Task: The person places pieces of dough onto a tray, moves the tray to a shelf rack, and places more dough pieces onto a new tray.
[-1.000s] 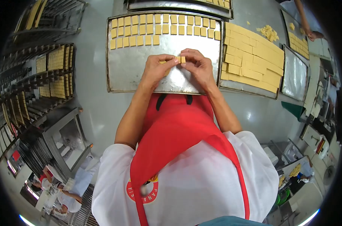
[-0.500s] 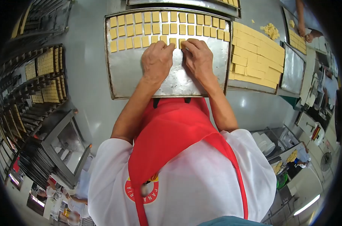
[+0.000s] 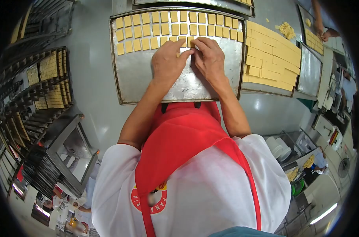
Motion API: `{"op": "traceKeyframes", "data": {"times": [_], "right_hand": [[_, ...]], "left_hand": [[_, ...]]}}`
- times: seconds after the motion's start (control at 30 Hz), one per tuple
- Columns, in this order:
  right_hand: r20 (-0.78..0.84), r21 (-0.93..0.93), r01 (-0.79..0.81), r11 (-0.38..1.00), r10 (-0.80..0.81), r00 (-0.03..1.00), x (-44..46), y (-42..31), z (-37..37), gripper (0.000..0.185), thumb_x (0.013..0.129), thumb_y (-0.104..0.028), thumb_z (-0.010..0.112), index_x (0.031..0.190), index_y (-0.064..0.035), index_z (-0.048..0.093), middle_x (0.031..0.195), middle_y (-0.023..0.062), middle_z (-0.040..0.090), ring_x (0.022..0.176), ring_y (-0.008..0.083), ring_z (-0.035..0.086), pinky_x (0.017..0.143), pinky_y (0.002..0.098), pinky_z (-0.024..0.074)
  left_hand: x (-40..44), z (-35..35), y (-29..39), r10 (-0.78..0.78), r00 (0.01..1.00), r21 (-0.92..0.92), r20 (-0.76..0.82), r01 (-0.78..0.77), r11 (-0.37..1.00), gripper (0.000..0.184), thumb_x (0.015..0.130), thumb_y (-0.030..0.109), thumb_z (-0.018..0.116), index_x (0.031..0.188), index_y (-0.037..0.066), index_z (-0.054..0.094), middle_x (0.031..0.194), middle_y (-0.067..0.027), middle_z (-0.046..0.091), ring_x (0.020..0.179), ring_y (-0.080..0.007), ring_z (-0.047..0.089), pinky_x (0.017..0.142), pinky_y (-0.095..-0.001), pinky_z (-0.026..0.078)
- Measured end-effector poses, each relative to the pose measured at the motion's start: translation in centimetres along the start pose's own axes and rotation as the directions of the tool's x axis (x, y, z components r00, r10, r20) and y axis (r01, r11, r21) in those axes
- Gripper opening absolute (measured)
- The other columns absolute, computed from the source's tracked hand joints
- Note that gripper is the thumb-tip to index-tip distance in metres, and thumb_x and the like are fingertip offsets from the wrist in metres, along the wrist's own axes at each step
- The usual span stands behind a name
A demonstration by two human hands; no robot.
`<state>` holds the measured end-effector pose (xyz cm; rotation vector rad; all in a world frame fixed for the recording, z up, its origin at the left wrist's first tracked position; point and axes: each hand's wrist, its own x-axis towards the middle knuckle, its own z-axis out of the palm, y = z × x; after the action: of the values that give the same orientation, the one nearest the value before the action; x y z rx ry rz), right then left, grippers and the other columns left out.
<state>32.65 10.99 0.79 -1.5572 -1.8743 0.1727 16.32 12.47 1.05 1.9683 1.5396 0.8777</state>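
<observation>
A metal tray (image 3: pixel 144 85) lies in front of me, with rows of small yellow rectangular pieces (image 3: pixel 164 29) across its far half. My left hand (image 3: pixel 167 63) is curled over the third row, its index fingertip by a piece (image 3: pixel 182 41). A bit of yellow shows between its thumb and fingers; the palm side is hidden. My right hand (image 3: pixel 209 59) has its fingertips on the piece (image 3: pixel 190 42) at the right end of that row. Both thumbs are close together above the tray.
Right of the tray, another tray (image 3: pixel 266 90) holds overlapping yellow sheets (image 3: pixel 272 55). Yellow scraps (image 3: pixel 286 30) lie beyond it. A person's hands (image 3: pixel 325 34) are at a tray at far right. Racks of trays (image 3: pixel 49 79) stand at left.
From mid-tray, both hands have moved forward to the third row, which has grown rightward with more pieces. Since the middle frame, my left thumb has spread toward the right hand.
</observation>
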Motion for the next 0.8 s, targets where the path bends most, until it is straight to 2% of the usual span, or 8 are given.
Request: {"op": "traceKeyframes", "data": {"times": [0.07,0.13,0.2,0.23,0.47,0.6,0.67,0.8], "right_hand": [[-0.036,0.039,0.009,0.999,-0.007,0.999,-0.5,0.5,-0.5,0.023,0.084,-0.006,0.076,0.106,-0.0083,0.075,0.104,0.0073,0.073,0.085,0.0246,0.068,0.073,0.0353,0.0556],[0.136,0.495,-0.377,0.783,0.359,0.923,-1.4,0.7,-1.4,0.027,0.087,-0.008,0.078,0.114,-0.0046,0.076,0.101,0.0073,0.075,0.078,0.0167,0.069,0.067,0.0298,0.0554],[0.322,0.588,-0.536,0.605,0.433,0.842,-1.5,0.8,-2.8,0.03,0.088,-0.009,0.08,0.117,-0.0016,0.075,0.099,0.007,0.075,0.076,0.0141,0.068,0.065,0.028,0.0548],[0.507,0.621,-0.677,0.395,0.456,0.731,-1.3,0.7,-3.7,0.034,0.089,-0.01,0.081,0.12,0.0014,0.074,0.096,0.0067,0.075,0.073,0.0116,0.067,0.063,0.0261,0.0542],[0.497,0.768,-0.627,0.13,0.496,0.712,-2.6,1.5,-4.4,0.031,0.091,-0.003,0.077,0.12,0.0082,0.071,0.095,0.0094,0.074,0.081,0.0154,0.07,0.071,0.0269,0.058],[0.475,0.789,-0.605,0.11,0.516,0.713,-2.9,1.6,-4.6,0.031,0.091,-0.001,0.076,0.121,0.0058,0.072,0.094,0.0085,0.074,0.086,0.0159,0.071,0.078,0.0265,0.0587],[0.393,0.748,-0.564,0.349,0.452,0.801,-3.5,2.5,-4.1,0.03,0.091,0.001,0.074,0.121,0.0016,0.073,0.103,0.0086,0.074,0.096,0.0157,0.07,0.085,0.0261,0.0573],[0.28,0.802,-0.442,0.402,0.4,0.873,-3.5,2.3,-4.2,0.031,0.091,0.003,0.073,0.122,-0.0018,0.073,0.114,0.0087,0.072,0.103,0.0147,0.067,0.088,0.0257,0.0552]], "left_hand": [[0.3,-0.8,1.1,-0.183,0.978,-0.272,0.096,0.203,0.941,0.031,0.088,0.018,0.081,0.117,0.008,0.076,0.093,-0.0056,0.073,0.08,-0.0188,0.069,0.072,-0.0326,0.055],[0.2,-0.8,1.6,-0.326,0.916,-0.494,0.234,0.401,0.771,0.034,0.091,0.017,0.08,0.122,0.004,0.075,0.099,-0.0068,0.076,0.082,-0.0156,0.07,0.074,-0.0296,0.056],[-0.2,0.4,1.3,-0.342,0.822,-0.792,0.455,0.549,0.268,0.036,0.094,0.012,0.076,0.125,-0.006,0.07,0.103,-0.0111,0.075,0.086,-0.0099,0.067,0.076,-0.0241,0.055],[-0.3,1.0,1.2,-0.34,0.823,-0.791,0.455,0.549,0.269,0.036,0.094,0.012,0.076,0.125,-0.006,0.07,0.103,-0.0111,0.075,0.086,-0.0099,0.067,0.076,-0.0241,0.055],[-0.5,1.7,2.4,-0.261,0.842,-0.799,0.473,0.534,0.275,0.035,0.093,0.006,0.076,0.125,-0.005,0.069,0.105,-0.0111,0.075,0.09,-0.0143,0.071,0.083,-0.0262,0.058],[-0.2,2.0,3.0,-0.318,0.814,-0.78,0.486,0.568,0.262,0.028,0.092,0.011,0.079,0.116,-0.003,0.073,0.092,-0.0055,0.073,0.078,-0.0104,0.067,0.068,-0.0227,0.054],[-0.2,2.2,3.2,-0.334,0.799,-0.744,0.5,0.594,0.307,0.026,0.092,0.014,0.08,0.112,-0.002,0.074,0.087,-0.0038,0.072,0.072,-0.009,0.064,0.062,-0.0218,0.05],[-0.2,2.3,3.6,-0.327,0.782,-0.655,0.53,0.623,0.427,0.024,0.091,0.02,0.082,0.103,0.0,0.076,0.079,-0.001,0.068,0.062,-0.0064,0.054,0.052,-0.0206,0.039]]}}
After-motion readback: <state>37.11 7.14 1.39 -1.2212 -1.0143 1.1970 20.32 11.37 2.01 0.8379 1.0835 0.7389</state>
